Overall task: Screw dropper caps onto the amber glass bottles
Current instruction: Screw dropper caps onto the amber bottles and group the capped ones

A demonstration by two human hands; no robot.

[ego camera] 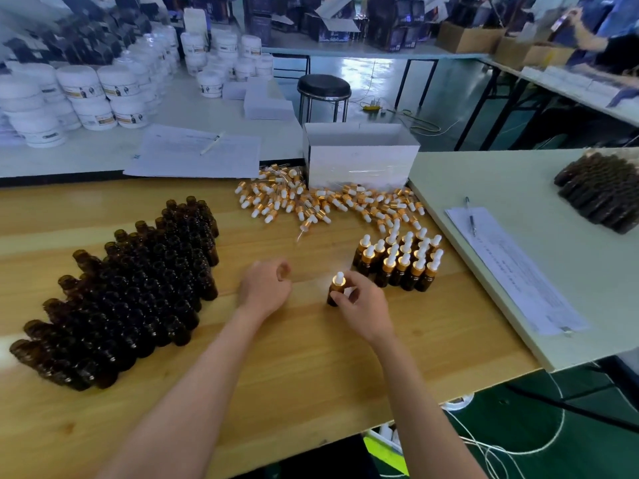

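Left, the open amber bottles [138,288] stand packed; your left hand [264,286], loosely curled and empty, could topple a row reaching in. Your right hand [363,305] pinches a capped bottle [334,289] near the finished group [401,262]; a nudge could knock those down.

Honestly couldn't read a thing from where I stood: the labels on the white jars [117,88] were a blur, and the print on the paper sheets [511,267] was way too small.
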